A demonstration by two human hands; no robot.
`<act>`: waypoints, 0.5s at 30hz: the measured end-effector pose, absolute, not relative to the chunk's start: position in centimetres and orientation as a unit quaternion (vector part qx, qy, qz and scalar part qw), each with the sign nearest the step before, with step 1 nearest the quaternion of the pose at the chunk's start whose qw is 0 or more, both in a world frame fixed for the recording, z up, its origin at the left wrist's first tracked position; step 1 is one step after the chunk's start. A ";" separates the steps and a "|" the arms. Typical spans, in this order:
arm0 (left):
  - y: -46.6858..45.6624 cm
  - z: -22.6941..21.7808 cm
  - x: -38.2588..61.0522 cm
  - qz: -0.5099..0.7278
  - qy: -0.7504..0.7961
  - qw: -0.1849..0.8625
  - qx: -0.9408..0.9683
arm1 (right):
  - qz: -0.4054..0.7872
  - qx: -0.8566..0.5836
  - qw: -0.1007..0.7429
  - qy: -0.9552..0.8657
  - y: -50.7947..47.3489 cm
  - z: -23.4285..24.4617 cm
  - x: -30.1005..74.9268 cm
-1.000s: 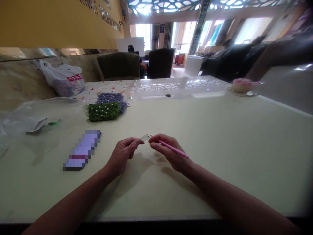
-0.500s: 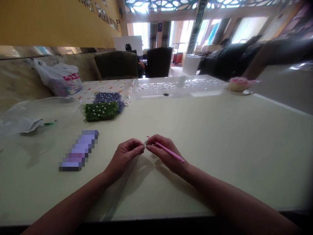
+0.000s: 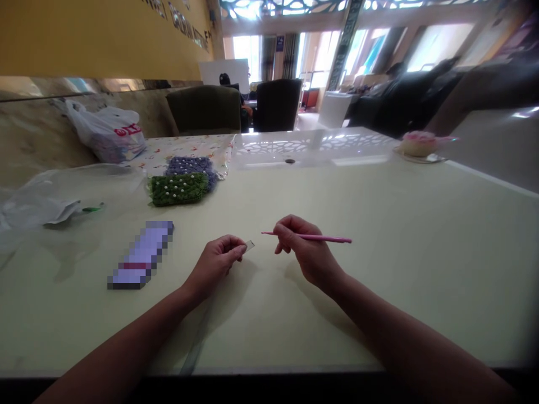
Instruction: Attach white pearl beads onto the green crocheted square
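Between the thumb and fingers of my left hand (image 3: pixel 219 259) is pinched a thin greyish see-through ribbon (image 3: pixel 250 245). Its short end sticks out to the right, and a long strip of it seems to trail under my wrist to the near table edge. My right hand (image 3: pixel 304 244) grips a pink crochet hook (image 3: pixel 328 238) like a pen, well apart from the ribbon. The hook's tip points left, and its shaft lies almost level above the table.
To the left lies a blurred-out phone (image 3: pixel 141 255). Behind it are a green beaded knitted piece (image 3: pixel 179 188), a purple one (image 3: pixel 191 165) and clear plastic (image 3: pixel 46 196). A white carrier bag (image 3: pixel 112 134) stands by the wall. A pink-topped cup (image 3: pixel 418 144) is at far right.
My right hand has drawn away to the right and up from my left hand, turning the crochet hook nearly level. The ribbon's end now shows. My left hand keeps its pinch.
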State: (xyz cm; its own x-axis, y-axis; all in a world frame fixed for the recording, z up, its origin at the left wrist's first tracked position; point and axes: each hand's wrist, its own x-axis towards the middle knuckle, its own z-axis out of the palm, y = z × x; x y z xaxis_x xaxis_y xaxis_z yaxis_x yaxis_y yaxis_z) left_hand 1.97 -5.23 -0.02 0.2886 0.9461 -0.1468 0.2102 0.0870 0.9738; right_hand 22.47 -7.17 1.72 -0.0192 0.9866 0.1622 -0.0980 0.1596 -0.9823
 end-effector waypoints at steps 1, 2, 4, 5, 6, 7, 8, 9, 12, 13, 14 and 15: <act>-5.2 0.0 2.0 0.325 0.503 0.540 0.592 | 0.490 -0.433 0.547 -0.523 -7.1 1.8 22.4; -5.1 0.0 1.9 0.317 0.511 0.533 0.595 | 0.493 -0.437 0.537 -0.527 -7.1 1.8 22.4; -4.9 -0.1 1.8 0.310 0.521 0.521 0.601 | 0.500 -0.436 0.518 -0.540 -7.0 1.8 22.4; -4.8 -0.1 1.8 0.307 0.525 0.513 0.606 | 0.501 -0.433 0.508 -0.550 -7.0 1.7 22.4; -4.7 -0.2 1.7 0.303 0.529 0.504 0.612 | 0.503 -0.430 0.499 -0.560 -7.0 1.7 22.3; -4.6 -0.3 1.7 0.297 0.533 0.489 0.623 | 0.503 -0.428 0.488 -0.570 -7.0 1.7 22.4; -4.5 -0.4 1.6 0.289 0.541 0.467 0.637 | 0.500 -0.429 0.479 -0.580 -7.0 1.7 22.4; -4.5 -0.5 1.5 0.279 0.551 0.437 0.654 | 0.493 -0.433 0.470 -0.590 -7.1 1.6 22.4; -4.3 -0.6 1.4 0.231 0.579 0.339 0.705 | 0.445 -0.457 0.446 -0.628 -7.1 1.4 22.3; -4.3 -0.6 1.5 0.217 0.584 0.317 0.715 | 0.429 -0.463 0.435 -0.642 -7.1 1.3 22.2; -4.3 -0.6 1.5 0.206 0.587 0.304 0.722 | 0.416 -0.466 0.423 -0.657 -7.1 1.3 22.2; -4.3 -0.5 1.5 0.199 0.588 0.299 0.725 | 0.405 -0.466 0.410 -0.671 -7.1 1.2 22.1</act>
State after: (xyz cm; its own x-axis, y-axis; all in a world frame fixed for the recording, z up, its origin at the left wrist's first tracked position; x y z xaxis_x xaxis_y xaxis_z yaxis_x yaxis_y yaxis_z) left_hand 1.51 -4.32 -0.49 0.2306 0.9710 -0.0625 0.7334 -0.1312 0.6670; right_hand 22.14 -7.14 1.17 -0.2287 0.9580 0.1730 0.2940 0.2374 -0.9259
